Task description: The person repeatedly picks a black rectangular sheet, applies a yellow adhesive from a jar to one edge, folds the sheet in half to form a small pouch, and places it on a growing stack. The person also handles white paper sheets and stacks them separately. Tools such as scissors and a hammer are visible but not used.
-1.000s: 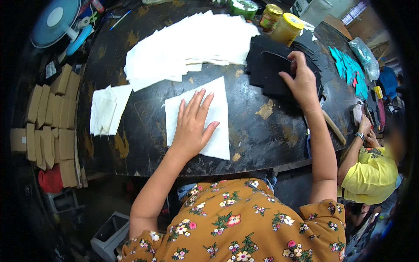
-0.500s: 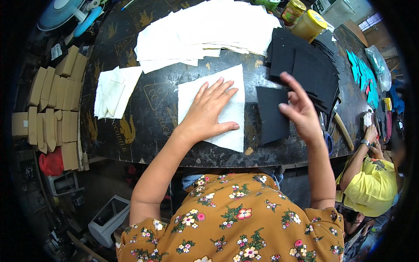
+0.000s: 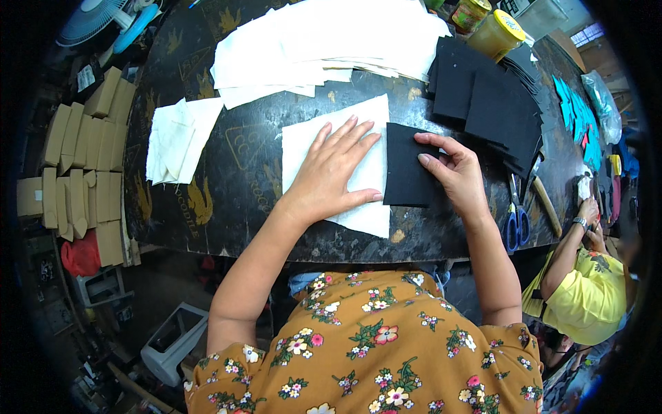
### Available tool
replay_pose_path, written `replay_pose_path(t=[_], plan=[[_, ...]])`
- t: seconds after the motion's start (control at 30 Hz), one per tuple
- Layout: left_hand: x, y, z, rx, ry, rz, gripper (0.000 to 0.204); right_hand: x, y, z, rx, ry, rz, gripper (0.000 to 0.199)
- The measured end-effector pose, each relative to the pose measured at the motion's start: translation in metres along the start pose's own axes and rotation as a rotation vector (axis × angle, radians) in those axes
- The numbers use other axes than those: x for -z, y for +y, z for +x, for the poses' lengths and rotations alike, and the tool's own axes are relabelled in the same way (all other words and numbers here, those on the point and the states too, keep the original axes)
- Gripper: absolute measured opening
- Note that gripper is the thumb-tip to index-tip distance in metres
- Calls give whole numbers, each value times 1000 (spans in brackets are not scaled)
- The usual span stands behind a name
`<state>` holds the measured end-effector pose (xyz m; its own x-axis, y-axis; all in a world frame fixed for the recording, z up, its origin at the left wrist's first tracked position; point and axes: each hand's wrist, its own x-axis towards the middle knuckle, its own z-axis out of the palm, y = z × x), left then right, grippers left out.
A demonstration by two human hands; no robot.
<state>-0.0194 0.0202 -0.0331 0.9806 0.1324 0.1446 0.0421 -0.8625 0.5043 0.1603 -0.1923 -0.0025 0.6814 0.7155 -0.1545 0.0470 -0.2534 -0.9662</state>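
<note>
My left hand (image 3: 336, 169) lies flat with its fingers spread on a white piece of cloth (image 3: 365, 214), pressing it to the dark table (image 3: 262, 238). Just right of the cloth, a black rectangular piece (image 3: 407, 169), fabric by its look, meets its right edge. My right hand (image 3: 455, 172) is closed at that black piece's right side, thumb and forefinger pinching it and the other fingers curled under. Beyond this hand spreads a stack of similar black pieces (image 3: 507, 114).
Large white cloth sheets (image 3: 276, 58) cover the far side, with smaller white pieces (image 3: 183, 141) at left. Scissors (image 3: 516, 224) and a wooden-handled tool (image 3: 547, 207) lie at right. Yellow-lidded tub (image 3: 498, 38), teal pieces (image 3: 578, 121), cardboard boxes (image 3: 86, 145). A person in yellow (image 3: 586, 290) works at right.
My right hand has come down from above the black piece and gripped it. The piece has slid left, up to the white cloth. My left hand stays in place.
</note>
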Motion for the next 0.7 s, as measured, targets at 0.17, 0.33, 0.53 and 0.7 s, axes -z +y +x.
replay_pose_path(t=[0.17,0.33,0.53,0.7], plan=[[-1,-1,0,5,-6,16,108,0,-1,1,33,-33,59,34],[-2,1,0,20,-1,9,108,-1,-3,2,23,-16,-10,35],[1,4,1,19,7,-14,105,1,2,3,84,-7,-62,35],[-2,6,2,-9,-1,80,89,-1,0,4,44,4,-153,37]])
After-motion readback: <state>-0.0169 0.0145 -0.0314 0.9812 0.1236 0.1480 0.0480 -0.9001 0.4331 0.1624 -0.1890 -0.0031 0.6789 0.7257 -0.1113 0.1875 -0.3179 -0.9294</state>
